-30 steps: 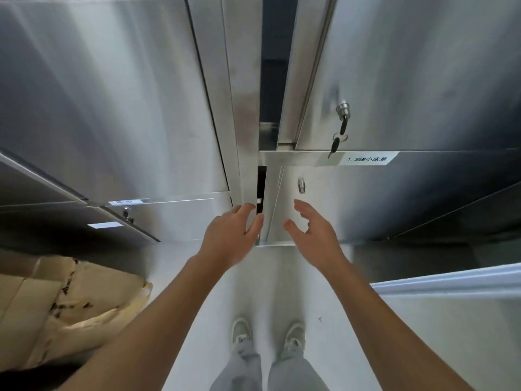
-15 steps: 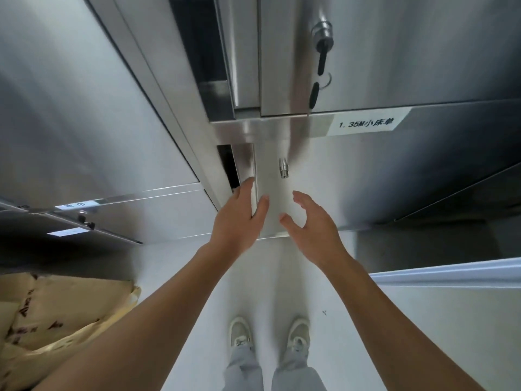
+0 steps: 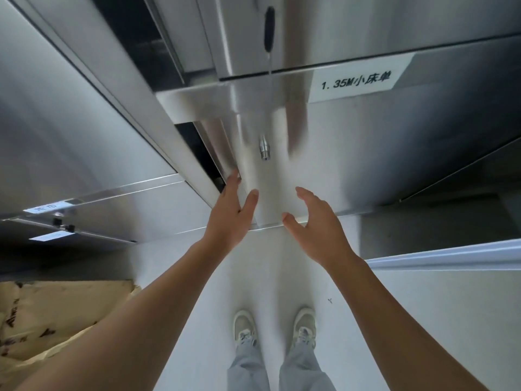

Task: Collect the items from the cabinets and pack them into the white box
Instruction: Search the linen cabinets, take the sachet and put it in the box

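A steel cabinet door with a small lock knob stands slightly ajar, a dark gap showing along its left edge. My left hand reaches to that edge, its fingertips at the gap and thumb spread. My right hand hovers open in front of the door's lower part, fingers relaxed, holding nothing. A white label with printed text sits above the door. A white edge at the right may be the white box. No items from inside the cabinet are visible.
Steel cabinet doors line the left and a key hangs in the upper door's lock. Crumpled brown paper or cardboard lies on the floor at lower left. My shoes stand on the pale floor.
The view has dropped and closed in on the lower door. Both hands have moved nearer to it, the left one reaching its open edge.
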The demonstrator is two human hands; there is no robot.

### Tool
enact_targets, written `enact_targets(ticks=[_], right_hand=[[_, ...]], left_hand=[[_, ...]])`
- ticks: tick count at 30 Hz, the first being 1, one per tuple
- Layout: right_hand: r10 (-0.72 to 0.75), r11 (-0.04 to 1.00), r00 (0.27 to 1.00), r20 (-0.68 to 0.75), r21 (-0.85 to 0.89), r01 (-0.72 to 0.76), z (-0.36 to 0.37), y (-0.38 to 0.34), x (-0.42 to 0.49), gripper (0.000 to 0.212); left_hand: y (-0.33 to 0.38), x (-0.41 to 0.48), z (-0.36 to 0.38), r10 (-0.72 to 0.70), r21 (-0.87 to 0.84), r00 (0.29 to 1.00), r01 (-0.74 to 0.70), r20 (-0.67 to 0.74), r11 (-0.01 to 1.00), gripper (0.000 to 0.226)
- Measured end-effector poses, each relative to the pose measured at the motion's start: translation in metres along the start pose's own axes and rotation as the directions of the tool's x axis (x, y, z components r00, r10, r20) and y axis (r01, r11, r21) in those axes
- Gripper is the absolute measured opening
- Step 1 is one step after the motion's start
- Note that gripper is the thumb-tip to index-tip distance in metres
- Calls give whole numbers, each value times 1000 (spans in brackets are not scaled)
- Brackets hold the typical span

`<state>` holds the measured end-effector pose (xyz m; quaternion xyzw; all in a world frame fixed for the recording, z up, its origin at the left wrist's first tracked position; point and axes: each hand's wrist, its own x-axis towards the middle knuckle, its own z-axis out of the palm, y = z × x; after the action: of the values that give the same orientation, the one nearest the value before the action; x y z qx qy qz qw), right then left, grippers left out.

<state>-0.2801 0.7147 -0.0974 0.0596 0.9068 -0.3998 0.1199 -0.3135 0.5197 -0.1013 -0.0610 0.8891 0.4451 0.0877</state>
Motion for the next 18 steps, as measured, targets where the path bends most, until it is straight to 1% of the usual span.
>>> enact_targets(ticks=[3, 9, 14, 18], right_hand=[[-21, 1000, 1000, -21, -16, 20, -10, 3, 1, 69], [-11, 1000, 999, -30, -22, 11, -20, 20, -3, 68], [9, 998, 998, -64, -60, -13, -35, 42, -7, 67], [51, 996, 993, -104, -74, -58, -47, 60, -9, 68]], left_hand=[[2, 1, 3, -14, 11, 1000, 14, 0, 1000, 71], [13, 5, 9, 9, 15, 1000, -10, 25, 1000, 63], [23, 10, 24, 32, 4, 997, -32, 75, 999, 63], [32, 11, 39, 62, 14, 992, -63, 107, 998, 66]])
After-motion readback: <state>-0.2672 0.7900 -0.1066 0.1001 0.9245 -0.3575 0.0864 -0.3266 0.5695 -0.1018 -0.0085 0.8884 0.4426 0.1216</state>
